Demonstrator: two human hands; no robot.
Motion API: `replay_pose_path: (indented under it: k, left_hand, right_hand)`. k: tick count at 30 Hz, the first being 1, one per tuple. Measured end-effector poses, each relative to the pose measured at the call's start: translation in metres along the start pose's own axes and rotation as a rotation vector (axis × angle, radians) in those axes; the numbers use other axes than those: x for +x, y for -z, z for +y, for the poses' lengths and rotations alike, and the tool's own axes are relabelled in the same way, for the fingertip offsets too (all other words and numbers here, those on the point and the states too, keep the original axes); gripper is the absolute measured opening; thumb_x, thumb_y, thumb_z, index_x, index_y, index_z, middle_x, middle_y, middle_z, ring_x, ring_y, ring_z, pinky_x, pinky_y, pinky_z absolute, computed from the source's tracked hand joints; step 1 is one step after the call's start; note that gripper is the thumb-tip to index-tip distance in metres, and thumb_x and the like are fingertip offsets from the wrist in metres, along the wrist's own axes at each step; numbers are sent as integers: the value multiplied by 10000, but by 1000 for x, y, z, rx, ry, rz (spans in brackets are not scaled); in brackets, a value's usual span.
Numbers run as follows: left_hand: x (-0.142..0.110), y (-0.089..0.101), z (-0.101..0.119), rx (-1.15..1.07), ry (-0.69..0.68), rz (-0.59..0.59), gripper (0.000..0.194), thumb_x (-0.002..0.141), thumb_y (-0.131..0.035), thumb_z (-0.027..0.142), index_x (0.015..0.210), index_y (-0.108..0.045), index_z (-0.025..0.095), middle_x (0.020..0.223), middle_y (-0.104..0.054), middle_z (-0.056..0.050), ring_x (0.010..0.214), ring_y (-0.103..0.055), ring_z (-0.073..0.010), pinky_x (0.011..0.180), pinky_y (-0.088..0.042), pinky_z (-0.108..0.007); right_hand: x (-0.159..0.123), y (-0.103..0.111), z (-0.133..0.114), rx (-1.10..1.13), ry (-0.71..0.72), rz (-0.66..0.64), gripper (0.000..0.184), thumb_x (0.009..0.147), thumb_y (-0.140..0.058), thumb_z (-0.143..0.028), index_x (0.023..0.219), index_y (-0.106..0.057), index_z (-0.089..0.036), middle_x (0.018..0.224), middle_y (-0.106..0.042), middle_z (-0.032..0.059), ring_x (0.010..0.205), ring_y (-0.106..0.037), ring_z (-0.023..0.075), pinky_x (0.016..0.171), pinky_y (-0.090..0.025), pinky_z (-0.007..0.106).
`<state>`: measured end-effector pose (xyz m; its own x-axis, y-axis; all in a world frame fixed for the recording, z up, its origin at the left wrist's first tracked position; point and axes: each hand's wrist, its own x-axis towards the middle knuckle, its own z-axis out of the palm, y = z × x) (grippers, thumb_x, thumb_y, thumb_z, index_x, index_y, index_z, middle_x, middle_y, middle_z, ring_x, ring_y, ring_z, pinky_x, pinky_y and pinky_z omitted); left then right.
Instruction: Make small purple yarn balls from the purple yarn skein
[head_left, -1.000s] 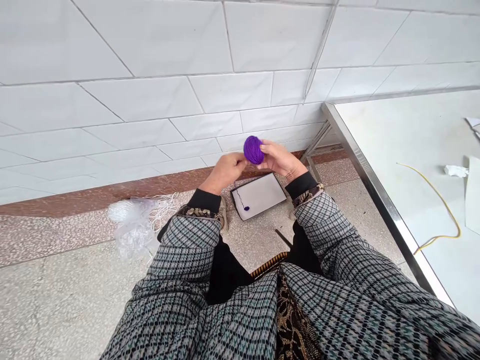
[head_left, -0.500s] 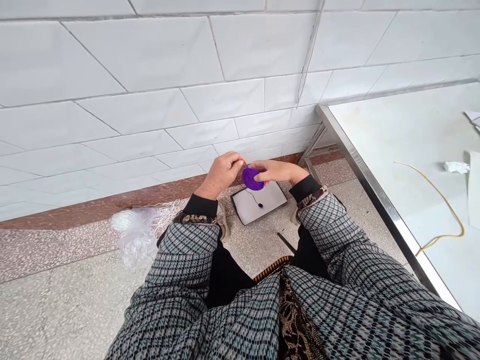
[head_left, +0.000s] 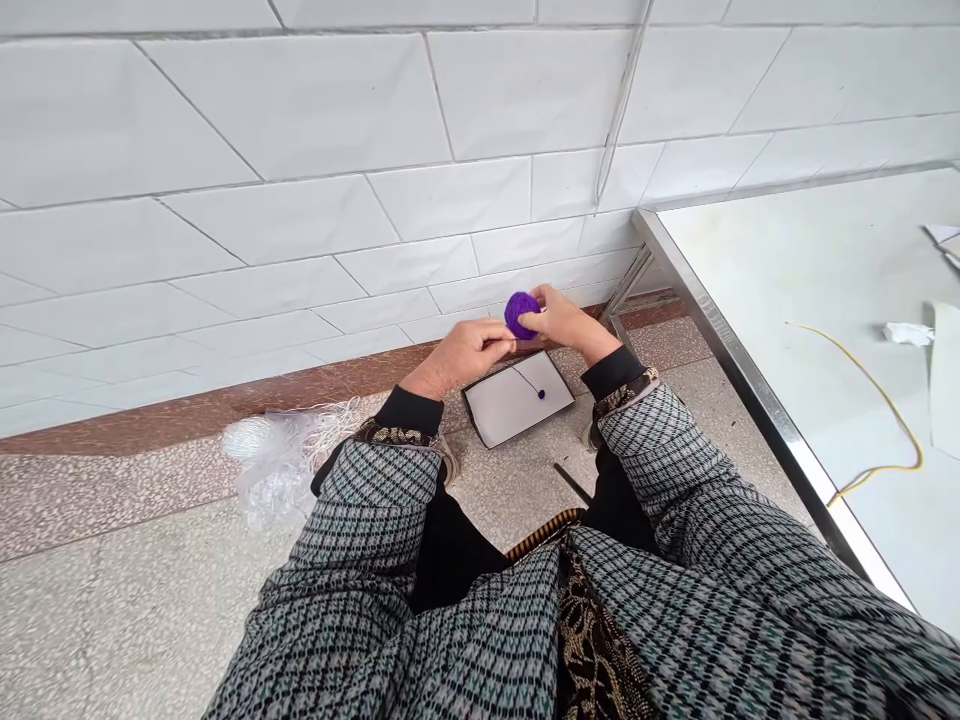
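Observation:
My right hand [head_left: 561, 318] is closed around a ball of purple yarn [head_left: 520, 316], its thumb across the near side. Just left of the ball, my left hand [head_left: 474, 348] is pinched, with yarn strand probably between thumb and fingertips, though the strand there is too fine to see clearly. Below both hands, a shallow box with a white inside [head_left: 504, 405] sits on the speckled floor. In it rests a small dark purple yarn lump [head_left: 541, 394], from which a thin strand runs up toward my left fingers.
A clear plastic bag with white yarn [head_left: 274, 465] lies on the floor to the left. At right stands a metal-edged white table [head_left: 757, 260] bearing a yellow cord [head_left: 892, 400] and a crumpled white scrap [head_left: 907, 334]. The tiled wall [head_left: 337, 110] is close ahead.
The yarn ball has risen and moved slightly right with my right hand, and appears turned. My left hand has moved a little right and down. The small purple lump has shifted right and up.

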<state>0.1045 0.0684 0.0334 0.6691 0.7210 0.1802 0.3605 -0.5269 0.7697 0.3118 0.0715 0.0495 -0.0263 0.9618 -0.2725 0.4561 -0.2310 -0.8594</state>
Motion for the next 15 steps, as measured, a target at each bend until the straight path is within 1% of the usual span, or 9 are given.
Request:
replay_pose_path:
  k: [2, 5, 6, 7, 8, 9, 10, 12, 15]
  left_hand:
    - [0, 6, -4, 28, 33, 124, 250, 916, -560, 341, 811, -727, 188, 841, -717, -51, 795, -638, -195, 802, -515, -328]
    - [1, 10, -10, 55, 77, 236, 240, 894, -565, 339, 804, -728, 188, 825, -699, -50, 782, -622, -195, 785, -508, -326]
    - [1, 10, -12, 56, 89, 255, 239, 890, -567, 345, 804, -725, 188, 823, -697, -49, 781, -617, -195, 782, -504, -323]
    - [2, 10, -14, 53, 104, 269, 239, 888, -567, 352, 803, -720, 189, 824, -700, -48, 785, -614, -195, 783, -501, -321]
    - [3, 8, -16, 49, 121, 282, 239, 887, -564, 356, 801, -713, 190, 824, -705, -47, 792, -613, -196, 789, -499, -319]
    - [4, 6, -17, 45, 141, 289, 241, 890, -556, 358, 800, -705, 191, 823, -709, -46, 798, -614, -197, 795, -497, -318]
    - [5, 4, -18, 41, 162, 287, 243, 893, -547, 359, 801, -698, 192, 821, -713, -45, 802, -614, -197, 800, -494, -318]
    - [6, -3, -20, 28, 190, 244, 249, 894, -530, 363, 804, -688, 193, 807, -712, -40, 793, -610, -197, 796, -484, -320]
    - [7, -16, -20, 3, 153, 97, 260, 895, -519, 379, 795, -675, 196, 790, -707, -36, 765, -604, -196, 772, -470, -324]
  right_hand:
    - [-3, 2, 2, -68, -6, -215, 299, 823, -757, -115, 1031, -555, -188, 920, -663, 8, 657, -592, 136, 604, -495, 270]
    - [-7, 7, 4, 26, 79, -577, 288, 781, -746, -59, 1000, -598, -175, 851, -664, -4, 632, -580, 121, 559, -493, 234]
    - [-8, 8, 5, 96, 117, -656, 285, 775, -749, -63, 997, -606, -171, 860, -669, -3, 654, -588, 115, 566, -505, 218]
    - [-8, 9, 7, 184, 148, -697, 284, 778, -758, -84, 1006, -610, -168, 880, -675, 0, 679, -599, 110, 579, -519, 206]
    - [-8, 10, 8, 281, 166, -700, 292, 787, -771, -120, 1026, -612, -167, 903, -679, 3, 701, -611, 107, 591, -533, 199]
    - [-7, 11, 9, 380, 175, -667, 312, 798, -787, -165, 1054, -609, -168, 922, -681, 5, 714, -620, 105, 595, -541, 196]
    - [-6, 11, 10, 471, 178, -599, 339, 809, -802, -212, 1079, -602, -170, 930, -679, 4, 717, -627, 104, 587, -540, 192]
    - [-3, 9, 11, 599, 167, -408, 373, 834, -809, -275, 1106, -572, -177, 911, -666, -4, 696, -624, 99, 555, -517, 180]
    - [2, 5, 11, 610, 119, -149, 342, 909, -751, -295, 1145, -530, -181, 878, -652, -17, 638, -583, 84, 539, -484, 175]
